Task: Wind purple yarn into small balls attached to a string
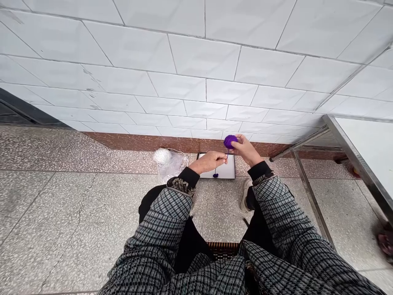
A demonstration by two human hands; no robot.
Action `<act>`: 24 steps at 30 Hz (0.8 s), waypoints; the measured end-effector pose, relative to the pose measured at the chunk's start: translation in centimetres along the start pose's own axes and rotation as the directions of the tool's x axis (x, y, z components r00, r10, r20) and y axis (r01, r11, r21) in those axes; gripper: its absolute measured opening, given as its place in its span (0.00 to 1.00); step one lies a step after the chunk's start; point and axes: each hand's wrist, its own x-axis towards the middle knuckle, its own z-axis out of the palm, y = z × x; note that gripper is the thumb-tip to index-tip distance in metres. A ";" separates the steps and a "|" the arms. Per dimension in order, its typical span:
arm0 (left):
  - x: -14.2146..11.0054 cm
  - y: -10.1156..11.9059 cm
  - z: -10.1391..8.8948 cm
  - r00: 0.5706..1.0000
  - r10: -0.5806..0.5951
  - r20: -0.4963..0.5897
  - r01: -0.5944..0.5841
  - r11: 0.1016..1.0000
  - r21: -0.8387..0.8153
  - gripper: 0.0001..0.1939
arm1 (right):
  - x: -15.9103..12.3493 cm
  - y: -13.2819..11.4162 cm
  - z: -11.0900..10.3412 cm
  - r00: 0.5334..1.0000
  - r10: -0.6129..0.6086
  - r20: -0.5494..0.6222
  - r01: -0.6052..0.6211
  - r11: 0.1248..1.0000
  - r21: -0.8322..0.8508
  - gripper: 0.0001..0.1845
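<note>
A purple ball of yarn (230,141) is held in the fingers of my right hand (245,150), up in front of the wall's foot. From the ball a purple strand (228,154) runs down to my left hand (210,161), whose thumb and fingers pinch it. Below the left hand the strand hangs on toward a small purple clump of yarn (215,175), seen over a white shallow tray with a dark rim (235,170) on the floor.
Left of the tray, a white ball of yarn (162,156) lies with a clear plastic bag (175,164). A metal-framed table (362,164) stands at the right. The tiled wall (190,86) rises ahead. My shoe (245,196) rests on the speckled floor (76,213).
</note>
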 end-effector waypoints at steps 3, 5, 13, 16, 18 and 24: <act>0.0 0.0 -0.2 0.999 0.003 -0.048 -0.003 1.000 0.006 0.12 | 0.0 0.4 -0.1 0.994 0.099 0.036 -0.081 0.937 -0.340 0.19; 0.1 -0.1 -0.5 0.991 -0.005 -0.134 0.006 1.000 0.006 0.11 | -0.3 0.4 -0.3 0.963 0.202 0.176 -0.105 0.890 -0.445 0.19; 0.2 -0.5 -1.1 0.951 -0.021 -0.310 0.007 0.999 -0.046 0.10 | -1.6 -0.7 -0.9 0.795 0.172 0.581 -0.101 0.983 -0.154 0.22; 0.4 -0.8 -0.9 0.930 -0.087 -0.356 0.068 0.996 -0.065 0.12 | -1.6 -0.9 -1.0 0.846 0.028 0.532 -0.093 0.991 0.096 0.24; 0.5 -0.9 -0.7 0.940 -0.099 -0.327 0.077 0.994 -0.080 0.12 | -1.5 -1.1 -0.9 0.887 -0.039 0.460 -0.058 0.979 0.194 0.25; 0.5 -0.6 0.0 0.992 -0.059 -0.114 0.053 0.997 -0.055 0.12 | -0.9 -1.0 -0.4 0.982 -0.052 0.182 0.012 0.977 0.213 0.27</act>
